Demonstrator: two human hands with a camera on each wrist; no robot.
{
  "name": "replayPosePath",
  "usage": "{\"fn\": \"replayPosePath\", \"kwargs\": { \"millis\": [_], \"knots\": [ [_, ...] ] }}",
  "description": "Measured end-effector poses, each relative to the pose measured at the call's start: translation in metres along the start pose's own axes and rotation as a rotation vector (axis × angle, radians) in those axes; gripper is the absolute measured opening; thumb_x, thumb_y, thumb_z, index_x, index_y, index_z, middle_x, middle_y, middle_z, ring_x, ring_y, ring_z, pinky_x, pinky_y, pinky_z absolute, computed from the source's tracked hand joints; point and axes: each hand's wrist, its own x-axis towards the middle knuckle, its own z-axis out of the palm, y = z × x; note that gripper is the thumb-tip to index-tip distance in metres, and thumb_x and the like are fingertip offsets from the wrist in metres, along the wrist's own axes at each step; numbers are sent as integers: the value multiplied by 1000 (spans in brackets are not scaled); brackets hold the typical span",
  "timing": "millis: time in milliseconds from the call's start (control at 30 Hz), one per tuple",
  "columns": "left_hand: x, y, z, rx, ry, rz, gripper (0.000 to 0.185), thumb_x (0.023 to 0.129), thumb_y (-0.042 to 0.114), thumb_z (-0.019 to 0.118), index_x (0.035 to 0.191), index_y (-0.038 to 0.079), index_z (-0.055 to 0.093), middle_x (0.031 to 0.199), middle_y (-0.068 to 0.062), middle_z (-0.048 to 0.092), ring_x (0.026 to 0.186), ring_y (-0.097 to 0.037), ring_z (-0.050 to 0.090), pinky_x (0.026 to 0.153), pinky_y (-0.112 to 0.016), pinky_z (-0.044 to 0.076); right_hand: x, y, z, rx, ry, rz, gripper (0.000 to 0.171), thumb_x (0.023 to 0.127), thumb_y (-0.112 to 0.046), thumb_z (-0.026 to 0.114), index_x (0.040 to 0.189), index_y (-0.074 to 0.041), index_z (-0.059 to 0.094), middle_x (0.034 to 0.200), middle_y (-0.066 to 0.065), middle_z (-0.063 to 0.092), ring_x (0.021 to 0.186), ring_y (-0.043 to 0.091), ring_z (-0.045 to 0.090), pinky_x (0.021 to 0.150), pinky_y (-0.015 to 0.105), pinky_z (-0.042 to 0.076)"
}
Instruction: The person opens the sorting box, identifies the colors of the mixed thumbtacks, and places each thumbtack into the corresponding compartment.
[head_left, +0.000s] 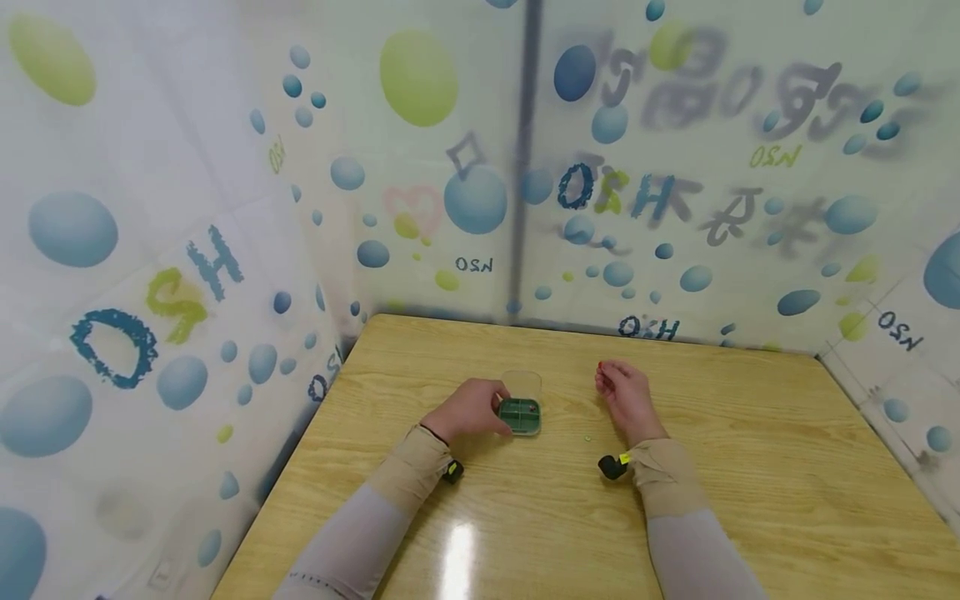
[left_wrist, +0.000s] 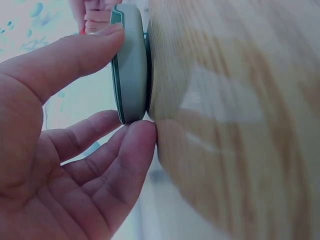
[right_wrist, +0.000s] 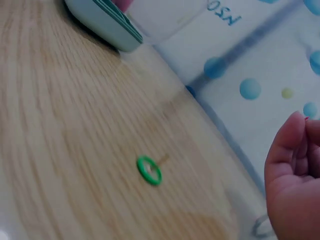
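A small green divided box (head_left: 520,416), like a pill case, lies on the table with its clear lid (head_left: 522,383) swung back. My left hand (head_left: 472,407) grips the box's left side. In the left wrist view the thumb presses on its rim, and the fingers (left_wrist: 137,142) bear against the opposite edge. One small dark reddish thing sits in a right-hand compartment. Off to the right, my right hand (head_left: 626,395) is raised, pinching a tiny red thing (head_left: 600,365) between thumb and fingertip; its shape is mostly hidden. A small green ring (right_wrist: 149,170) lies on the table between the hands.
The wooden table (head_left: 750,433) meets printed white curtains (head_left: 637,208) at its back and left edges. A black wrist camera (head_left: 612,467) is strapped by the right wrist, and another (head_left: 453,472) by the left. Light glares on the tabletop near the front.
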Motion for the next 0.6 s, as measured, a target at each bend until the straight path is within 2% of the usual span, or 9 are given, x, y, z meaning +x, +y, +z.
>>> {"fn": "replayPosePath", "kwargs": {
  "millis": [133, 300, 433, 600],
  "knots": [
    [0, 2, 0, 11, 6, 5, 55, 77, 29, 96, 123, 10, 71, 93, -1, 72, 82, -13, 63, 79, -33, 55, -3, 2, 12, -257, 11, -43, 31, 112, -11, 54, 134, 11, 56, 104, 3, 68, 85, 5, 66, 76, 16, 57],
    [1, 2, 0, 20, 6, 0, 56, 78, 28, 97, 124, 9, 71, 91, -1, 72, 80, -12, 63, 78, -33, 55, -10, 5, 28, -503, -23, -140, 33, 110, -11, 58, 129, 15, 61, 107, 17, 69, 82, 6, 67, 73, 16, 59],
    [1, 3, 1, 32, 3, -11, 56, 78, 27, 96, 125, 9, 71, 92, -1, 71, 80, -12, 63, 79, -31, 55, -14, 8, 39, -612, -77, -207, 29, 109, -9, 61, 122, 16, 66, 103, 21, 70, 78, 6, 67, 72, 19, 60],
    [0, 5, 0, 26, 8, -17, 56, 78, 25, 96, 125, 8, 71, 92, -2, 72, 80, -12, 63, 79, -32, 55, -20, 11, 51, -701, -151, -230, 23, 107, -8, 64, 113, 13, 70, 94, 15, 71, 75, 7, 66, 73, 24, 62]
  ]
}}
